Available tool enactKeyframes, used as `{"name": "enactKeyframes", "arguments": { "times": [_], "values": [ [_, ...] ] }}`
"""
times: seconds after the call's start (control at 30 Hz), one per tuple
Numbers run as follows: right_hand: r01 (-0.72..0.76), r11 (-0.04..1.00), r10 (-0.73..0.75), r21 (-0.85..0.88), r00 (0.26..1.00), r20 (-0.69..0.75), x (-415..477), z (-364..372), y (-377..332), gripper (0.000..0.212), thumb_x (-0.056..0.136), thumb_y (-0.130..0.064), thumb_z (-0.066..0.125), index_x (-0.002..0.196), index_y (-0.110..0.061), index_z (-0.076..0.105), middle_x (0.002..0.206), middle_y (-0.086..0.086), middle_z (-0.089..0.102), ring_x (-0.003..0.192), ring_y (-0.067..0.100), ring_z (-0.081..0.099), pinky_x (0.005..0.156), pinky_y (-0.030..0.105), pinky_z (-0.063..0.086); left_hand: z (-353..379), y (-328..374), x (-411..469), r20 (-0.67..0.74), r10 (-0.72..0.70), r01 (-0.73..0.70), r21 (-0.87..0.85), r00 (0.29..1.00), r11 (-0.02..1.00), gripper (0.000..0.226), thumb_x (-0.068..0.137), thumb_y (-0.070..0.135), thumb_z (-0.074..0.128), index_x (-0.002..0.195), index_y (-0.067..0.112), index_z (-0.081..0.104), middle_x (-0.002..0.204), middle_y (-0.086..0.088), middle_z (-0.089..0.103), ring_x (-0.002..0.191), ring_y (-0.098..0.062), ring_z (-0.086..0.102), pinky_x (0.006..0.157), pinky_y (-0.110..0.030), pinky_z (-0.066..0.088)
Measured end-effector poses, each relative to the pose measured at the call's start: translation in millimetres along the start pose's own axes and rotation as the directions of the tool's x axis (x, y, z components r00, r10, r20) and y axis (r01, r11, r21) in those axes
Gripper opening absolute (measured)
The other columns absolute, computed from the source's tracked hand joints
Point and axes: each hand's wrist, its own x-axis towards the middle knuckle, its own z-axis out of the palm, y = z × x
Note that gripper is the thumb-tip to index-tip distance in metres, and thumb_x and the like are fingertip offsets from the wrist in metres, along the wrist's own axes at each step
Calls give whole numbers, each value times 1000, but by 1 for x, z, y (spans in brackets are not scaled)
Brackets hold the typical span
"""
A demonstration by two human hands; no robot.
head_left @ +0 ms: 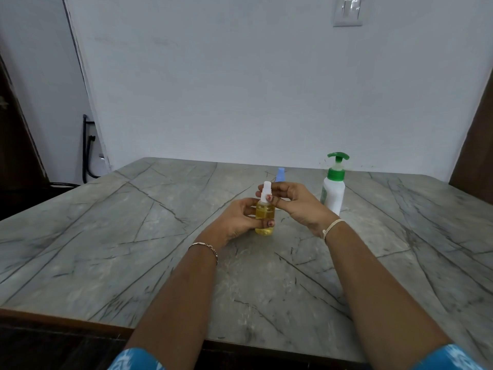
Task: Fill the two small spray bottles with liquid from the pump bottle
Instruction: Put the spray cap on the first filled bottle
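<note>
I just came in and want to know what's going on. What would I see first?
First, the little spray bottle of yellow liquid in the middle: the left hand holds its body and the right hand pinches its white top. Just to the right, a white pump bottle with a green pump stands on the grey table.
</note>
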Motion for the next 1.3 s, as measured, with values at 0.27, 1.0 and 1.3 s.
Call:
{"name": "enactKeyframes", "arguments": {
  "times": [0.27,1.0,1.3],
  "values": [
    [57,994,-70,-95,989,-132,2,10,3,25,92,-11,62,117,-10,65,104,-2,71,86,-8,63,75,5,42,4,3,-2,-66,33,-28,76,997,997,61,68,21,87,122,10,60,114,-7,70,110,-21,64,103,-43,48],
    [11,958,-127,-286,912,-390,5,30,6,33,86,-20,72,118,-18,67,106,-1,73,96,6,65,94,32,52,11,11,-1,-199,74,-24,243,977,970,56,69,27,86,120,13,67,104,-3,75,96,-15,70,95,-32,54],
    [10,961,-126,-276,905,-405,6,32,11,35,85,-26,72,119,-20,67,107,-1,73,98,9,65,99,40,49,12,12,-2,-220,95,-33,273,971,962,54,71,27,85,119,13,67,106,-3,72,94,-14,68,90,-27,53]
  ]
}}
